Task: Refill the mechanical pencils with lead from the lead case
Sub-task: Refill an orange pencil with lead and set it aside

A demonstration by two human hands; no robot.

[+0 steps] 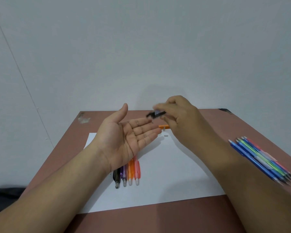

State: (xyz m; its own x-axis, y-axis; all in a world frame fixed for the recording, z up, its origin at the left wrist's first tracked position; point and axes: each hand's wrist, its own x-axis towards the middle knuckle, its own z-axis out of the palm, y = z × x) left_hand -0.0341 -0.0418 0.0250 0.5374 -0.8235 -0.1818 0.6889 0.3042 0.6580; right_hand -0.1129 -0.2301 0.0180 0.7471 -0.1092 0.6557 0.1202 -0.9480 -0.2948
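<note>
Over the flat, open left hand (124,140) the right hand (176,113) pinches the tipped lead case (155,114) in its grip, so filling seems under way, with an orange pencil (164,126) lying open just beyond on the desk (158,221) and many pencils (127,172) perhaps left.

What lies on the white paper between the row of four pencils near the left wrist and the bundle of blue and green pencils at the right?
Head view: only bare white paper shows between the four pencils and the bundle; the right forearm covers part of the stretch.
</note>
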